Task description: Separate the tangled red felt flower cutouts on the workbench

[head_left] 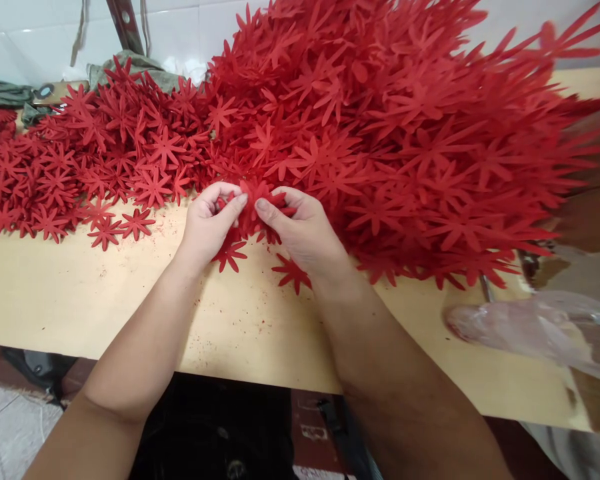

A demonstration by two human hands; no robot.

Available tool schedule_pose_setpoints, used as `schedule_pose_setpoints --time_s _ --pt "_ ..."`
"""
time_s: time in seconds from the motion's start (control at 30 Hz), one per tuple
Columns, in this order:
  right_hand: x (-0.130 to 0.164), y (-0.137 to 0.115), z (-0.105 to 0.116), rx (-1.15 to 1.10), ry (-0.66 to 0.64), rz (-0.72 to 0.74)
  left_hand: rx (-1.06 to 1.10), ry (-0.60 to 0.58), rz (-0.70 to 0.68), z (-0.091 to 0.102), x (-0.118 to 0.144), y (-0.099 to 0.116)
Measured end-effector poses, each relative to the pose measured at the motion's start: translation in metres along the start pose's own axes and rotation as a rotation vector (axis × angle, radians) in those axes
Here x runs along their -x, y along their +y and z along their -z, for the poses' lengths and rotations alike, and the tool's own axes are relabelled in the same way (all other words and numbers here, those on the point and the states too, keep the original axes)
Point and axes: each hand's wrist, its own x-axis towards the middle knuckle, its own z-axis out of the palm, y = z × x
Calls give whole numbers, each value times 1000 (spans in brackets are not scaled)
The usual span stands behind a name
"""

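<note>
Both hands, left (207, 223) and right (303, 230), pinching one red flower cutout (254, 200), heap's (405, 133) edge, bare table (80, 293) in front

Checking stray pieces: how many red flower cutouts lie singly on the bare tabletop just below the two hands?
2. One red flower cutout lies under the left hand; the other lies beside the right hand. More may be hidden beneath the hands.
</note>
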Motion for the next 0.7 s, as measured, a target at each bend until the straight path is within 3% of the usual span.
schedule_pose_setpoints --time_s 0.1,0.23,0.37,0.53,0.63,0.7 --pt "1 0 1 -18 -69 -24 27 108 3 5 -4 -1" --pt "0 1 4 0 -62 -12 91 259 56 14 -10 -2" --pt "-2 3 6 -42 -24 36 73 277 73 16 -13 -7" --pt "-4 3 9 -7 3 32 -24 342 -14 14 -13 -11" --pt "-4 2 10 7 54 -12 -43 286 -80 13 -10 -8" --pt "-4 0 10 8 71 -14 -34 171 -71 9 -6 -5"
